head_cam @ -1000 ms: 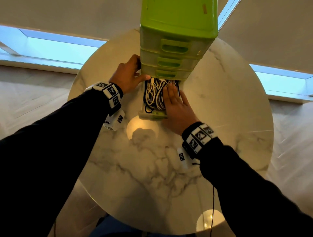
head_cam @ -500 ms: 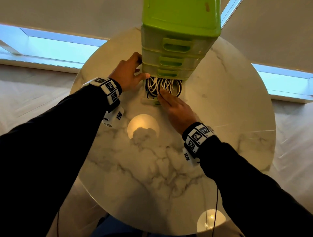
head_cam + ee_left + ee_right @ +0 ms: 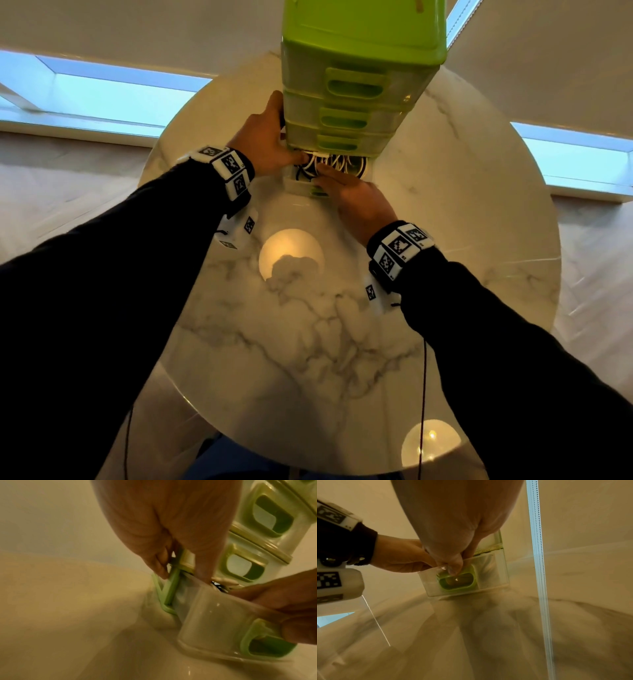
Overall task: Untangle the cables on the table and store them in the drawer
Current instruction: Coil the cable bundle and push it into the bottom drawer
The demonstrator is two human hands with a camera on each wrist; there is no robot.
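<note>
Drawer (image 3: 301,186), bottom tier, part-open toward the person, cables (image 3: 337,163) coiled inside; right hand (image 3: 356,198) nearer, thumb hooked on the drawer's front handle; left hand (image 3: 263,140) curled round the cabinet (image 3: 359,51) corner; closing runs straight back along the drawer's length.

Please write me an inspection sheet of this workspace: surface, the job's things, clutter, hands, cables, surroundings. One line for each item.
Surface: round marble table, glossy, with lamp reflections.
Job's things: green drawer unit at the far side; its bottom drawer is partly open, the three drawers above are shut.
Clutter: nothing seen.
Hands: left hand grips the unit's left lower corner; right hand holds the open drawer's front, thumb on its green handle.
Cables: white and black cables lie coiled inside the open drawer; none seen on the table.
Surroundings: pale floor, bright window strips on both sides.
</note>
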